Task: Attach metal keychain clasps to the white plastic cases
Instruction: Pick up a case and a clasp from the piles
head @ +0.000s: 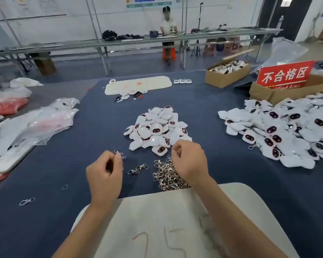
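**Clasps and cases on the blue table**

Left hand (104, 176) hovers over the blue table (63, 220), fingers curled, fingertips pinching one metal clasp (119, 154) that sticks out past them. Right hand (189, 161) sits over the heap of clasps (168, 175), fingers curled in loosely; I cannot tell whether they pinch anything. Two loose clasps (138, 169) lie between my hands. Small pile of white cases (157, 129) with dark oval faces sits just beyond both hands, touching neither. Larger pile of cases (287, 131) lies well off to my right, some with clasps showing at its edge. White board (157, 229) lies under my forearms. Stray clasp (26, 201) and a single ring (65, 187) lie near left. Red sign (284, 75) stands in a cardboard box (268, 94) far right.
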`<state>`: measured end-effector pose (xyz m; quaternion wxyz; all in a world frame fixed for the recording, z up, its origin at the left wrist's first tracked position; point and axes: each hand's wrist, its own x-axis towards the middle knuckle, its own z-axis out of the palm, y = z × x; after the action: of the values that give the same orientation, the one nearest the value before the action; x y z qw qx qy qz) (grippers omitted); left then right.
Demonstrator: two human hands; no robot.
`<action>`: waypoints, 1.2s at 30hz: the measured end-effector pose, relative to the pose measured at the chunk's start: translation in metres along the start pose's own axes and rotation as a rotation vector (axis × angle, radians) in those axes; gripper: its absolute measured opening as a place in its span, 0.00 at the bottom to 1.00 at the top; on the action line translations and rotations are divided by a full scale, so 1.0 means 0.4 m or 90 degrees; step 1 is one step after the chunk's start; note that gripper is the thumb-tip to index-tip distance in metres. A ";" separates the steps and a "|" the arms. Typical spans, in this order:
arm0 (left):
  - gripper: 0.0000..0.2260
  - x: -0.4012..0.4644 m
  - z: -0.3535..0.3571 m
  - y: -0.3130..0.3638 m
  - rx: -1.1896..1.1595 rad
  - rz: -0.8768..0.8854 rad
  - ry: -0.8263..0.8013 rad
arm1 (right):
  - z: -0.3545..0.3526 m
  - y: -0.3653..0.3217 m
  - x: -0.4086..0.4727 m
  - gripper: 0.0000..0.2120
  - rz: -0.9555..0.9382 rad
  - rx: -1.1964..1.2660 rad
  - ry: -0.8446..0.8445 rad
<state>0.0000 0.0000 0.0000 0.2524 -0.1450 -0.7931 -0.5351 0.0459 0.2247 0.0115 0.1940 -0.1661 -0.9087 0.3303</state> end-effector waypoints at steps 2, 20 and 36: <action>0.17 0.021 0.026 -0.004 -0.026 -0.024 0.038 | 0.018 -0.003 0.029 0.05 -0.073 -0.054 -0.006; 0.17 -0.004 0.070 0.021 -0.108 -0.092 0.025 | 0.078 0.013 0.059 0.15 -0.177 -0.131 -0.017; 0.11 0.050 0.157 -0.001 -0.061 -0.149 0.044 | 0.096 -0.055 0.024 0.13 -0.349 -0.179 -0.163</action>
<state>-0.0323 0.0567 -0.0081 0.2084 -0.0451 -0.7689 -0.6028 0.0160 0.1925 0.0013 0.1351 0.1021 -0.9732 0.1558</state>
